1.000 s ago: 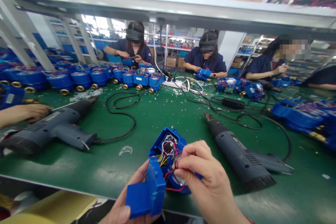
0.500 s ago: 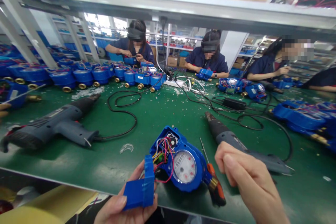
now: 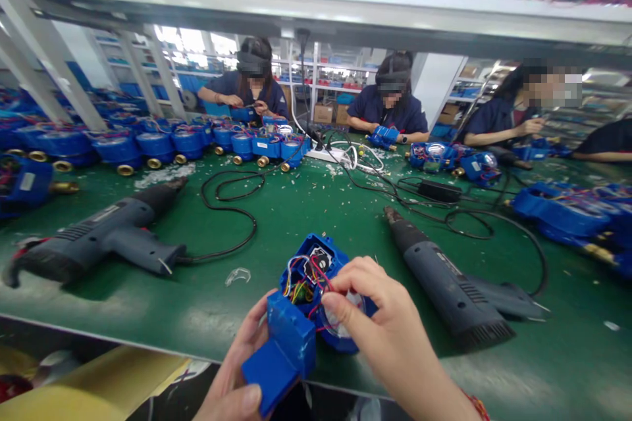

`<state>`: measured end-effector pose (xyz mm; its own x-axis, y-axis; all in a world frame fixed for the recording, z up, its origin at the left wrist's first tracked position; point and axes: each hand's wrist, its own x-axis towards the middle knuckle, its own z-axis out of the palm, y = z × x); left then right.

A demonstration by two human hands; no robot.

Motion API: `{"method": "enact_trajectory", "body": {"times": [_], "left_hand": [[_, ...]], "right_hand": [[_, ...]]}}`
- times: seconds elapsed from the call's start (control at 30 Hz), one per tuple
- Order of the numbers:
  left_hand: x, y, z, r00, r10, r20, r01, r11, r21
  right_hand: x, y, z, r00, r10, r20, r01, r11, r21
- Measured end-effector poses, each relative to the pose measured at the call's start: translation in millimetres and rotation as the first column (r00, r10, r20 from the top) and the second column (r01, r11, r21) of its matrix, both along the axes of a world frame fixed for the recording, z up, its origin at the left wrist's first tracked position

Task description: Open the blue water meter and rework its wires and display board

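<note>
A blue water meter (image 3: 340, 341) lies on the green bench near its front edge, its side compartment uncovered. Inside that compartment show a black-and-white part and several coloured wires (image 3: 302, 289). My left hand (image 3: 237, 368) grips a blue plastic cover (image 3: 291, 335) at the meter's lower left, thumb on its near face. Over the dial, my right hand (image 3: 378, 316) pinches the thin red wires (image 3: 326, 284) between thumb and fingers. The hand hides most of the dial and the meter's outlet, and the screwdriver is out of sight.
Heat guns lie left (image 3: 108, 230) and right (image 3: 449, 276), with black cords trailing across the bench (image 3: 187, 302). A clear plastic piece (image 3: 237, 276) sits left of the meter. More blue meters (image 3: 118, 148) line the back left. Co-workers (image 3: 254, 79) sit opposite, beneath a shelf (image 3: 316, 6).
My right hand has moved left from beside the meter onto its red wires. My left hand has tilted the blue cover and brought it slightly right.
</note>
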<state>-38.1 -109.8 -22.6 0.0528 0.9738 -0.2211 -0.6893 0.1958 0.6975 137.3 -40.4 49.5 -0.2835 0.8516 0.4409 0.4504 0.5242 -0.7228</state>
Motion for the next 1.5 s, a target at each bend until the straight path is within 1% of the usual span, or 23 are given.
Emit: {"method": "enact_trajectory", "body": {"times": [0.03, 0.07, 0.1, 0.13, 0.17, 0.2, 0.23, 0.27, 0.3, 0.33, 0.37, 0.4, 0.47, 0.63, 0.73, 0.8, 0.9, 0.97, 1.1, 1.23, 1.33, 1.4, 1.5], "left_hand": [[0.4, 1.9, 0.5, 0.991, 0.068, -0.111, -0.066, 0.998, 0.017], [0.7, 3.7, 2.4, 0.956, 0.171, -0.237, -0.162, 0.985, 0.055], [1.3, 5.4, 5.8, 0.888, 0.288, -0.359, -0.263, 0.957, 0.119], [2.3, 6.9, 10.7, 0.786, 0.403, -0.468, -0.345, 0.915, 0.209], [3.9, 8.6, 16.9, 0.687, 0.491, -0.536, -0.381, 0.871, 0.31], [6.3, 10.7, 23.8, 0.626, 0.519, -0.582, -0.345, 0.854, 0.391], [9.2, 13.5, 30.8, 0.578, 0.498, -0.647, -0.244, 0.861, 0.446], [12.7, 17.1, 37.3, 0.515, 0.496, -0.699, -0.174, 0.859, 0.481], [16.5, 21.3, 42.7, 0.472, 0.472, -0.744, -0.107, 0.869, 0.483], [20.0, 25.8, 46.8, 0.449, 0.421, -0.788, -0.021, 0.887, 0.461], [23.0, 30.3, 49.3, 0.439, 0.391, -0.809, 0.017, 0.896, 0.443], [25.3, 34.2, 50.3, 0.439, 0.365, -0.821, 0.039, 0.905, 0.424], [26.8, 39.4, 49.1, 0.475, 0.32, -0.819, 0.049, 0.92, 0.388], [22.4, 37.8, 41.7, 0.637, 0.169, -0.752, 0.065, 0.961, 0.27], [22.2, 36.2, 41.2, 0.666, 0.184, -0.722, 0.049, 0.956, 0.289], [22.6, 36.8, 42.3, 0.669, 0.218, -0.711, 0.023, 0.949, 0.313], [22.2, 38.3, 44.3, 0.66, 0.243, -0.711, 0.025, 0.939, 0.344], [21.4, 38.2, 45.0, 0.649, 0.247, -0.72, 0.052, 0.929, 0.366], [20.7, 35.2, 45.4, 0.644, 0.227, -0.73, 0.091, 0.925, 0.369], [23.4, 33.7, 46.2, 0.672, 0.203, -0.712, 0.089, 0.933, 0.35], [25.7, 33.6, 47.3, 0.694, 0.201, -0.691, 0.07, 0.937, 0.343], [26.2, 32.6, 47.9, 0.693, 0.2, -0.692, 0.067, 0.939, 0.338], [25.5, 30.6, 48.0, 0.678, 0.205, -0.705, 0.062, 0.941, 0.333]], "right_hand": [[0.4, 0.6, 0.7, 0.999, -0.014, -0.033, 0.013, 1.0, -0.023], [0.7, 0.8, 1.5, 0.998, -0.031, -0.062, 0.028, 0.998, -0.049], [0.6, 0.5, 2.3, 0.996, -0.046, -0.075, 0.04, 0.996, -0.075], [0.2, -0.2, 3.1, 0.995, -0.06, -0.075, 0.053, 0.994, -0.091], [-0.6, -1.0, 4.0, 0.995, -0.071, -0.065, 0.064, 0.993, -0.101], [-1.7, -1.8, 4.8, 0.996, -0.077, -0.048, 0.072, 0.992, -0.105], [-3.0, -2.5, 5.6, 0.996, -0.08, -0.025, 0.077, 0.991, -0.106], [-4.1, -3.0, 6.3, 0.997, -0.08, -0.006, 0.079, 0.991, -0.105], [-5.1, -3.2, 6.9, 0.997, -0.08, 0.005, 0.081, 0.991, -0.103], [-5.6, -3.1, 7.2, 0.997, -0.081, 0.008, 0.081, 0.991, -0.102], [-5.6, -2.5, 7.2, 0.997, -0.083, 0.006, 0.083, 0.991, -0.101], [-5.0, -1.6, 6.8, 0.996, -0.092, 0.0, 0.092, 0.991, -0.096], [-2.4, 1.3, 4.5, 0.99, -0.142, -0.015, 0.141, 0.988, -0.063], [5.5, 5.3, -4.9, 0.961, -0.277, -0.002, 0.276, 0.957, 0.09], [7.2, -2.1, -6.2, 0.969, -0.246, -0.003, 0.242, 0.949, 0.201], [6.7, -9.0, -4.6, 0.988, -0.147, 0.04, 0.133, 0.962, 0.239], [3.6, -15.6, -2.8, 0.993, 0.016, 0.114, -0.037, 0.982, 0.186], [0.9, -16.1, -3.3, 0.994, 0.053, 0.1, -0.068, 0.986, 0.155], [-3.9, -14.7, -6.5, 0.999, -0.025, 0.027, 0.022, 0.994, 0.103], [-7.2, -15.6, -7.8, 0.993, -0.103, -0.054, 0.106, 0.993, 0.058], [-5.7, -14.1, -7.5, 0.983, -0.128, -0.131, 0.125, 0.992, -0.026], [-1.9, -11.4, -7.2, 0.973, -0.151, -0.177, 0.14, 0.988, -0.069], [5.3, -7.9, -6.6, 0.944, -0.239, -0.226, 0.235, 0.971, -0.042]]}}
